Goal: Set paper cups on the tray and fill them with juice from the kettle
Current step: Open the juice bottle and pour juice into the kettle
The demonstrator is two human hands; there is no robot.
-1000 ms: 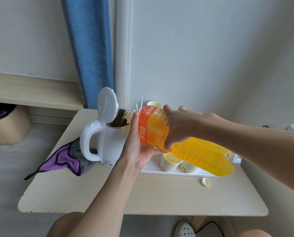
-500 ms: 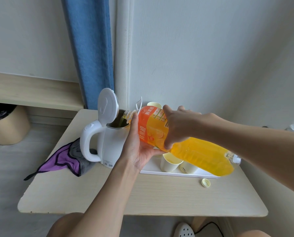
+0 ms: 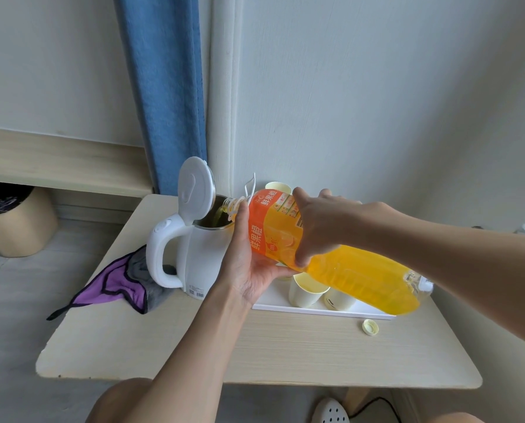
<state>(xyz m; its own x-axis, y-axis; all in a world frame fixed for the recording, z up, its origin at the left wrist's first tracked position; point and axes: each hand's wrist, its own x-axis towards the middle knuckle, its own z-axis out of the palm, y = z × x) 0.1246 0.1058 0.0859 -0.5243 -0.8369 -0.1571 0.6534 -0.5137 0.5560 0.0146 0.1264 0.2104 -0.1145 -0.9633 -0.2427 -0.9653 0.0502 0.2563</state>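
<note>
A large bottle of orange juice [image 3: 355, 276] lies tilted, its open mouth over the white kettle [image 3: 200, 257], whose lid stands up. Juice runs into the kettle. My left hand [image 3: 249, 264] cups the bottle from below near its neck. My right hand [image 3: 319, 224] grips the labelled part from above. Behind the bottle a white tray [image 3: 322, 309] holds pale yellow paper cups [image 3: 305, 293]; another cup [image 3: 278, 187] shows at the back. Part of the tray and cups is hidden by the bottle.
The bottle's yellow cap [image 3: 370, 327] lies on the wooden table [image 3: 255, 346] in front of the tray. A purple and grey cloth [image 3: 117, 282] hangs over the table's left edge beside the kettle. A blue curtain [image 3: 163, 93] and the wall stand close behind.
Almost nothing has moved; both hands keep the bottle tilted over the kettle and the pouring goes on.
</note>
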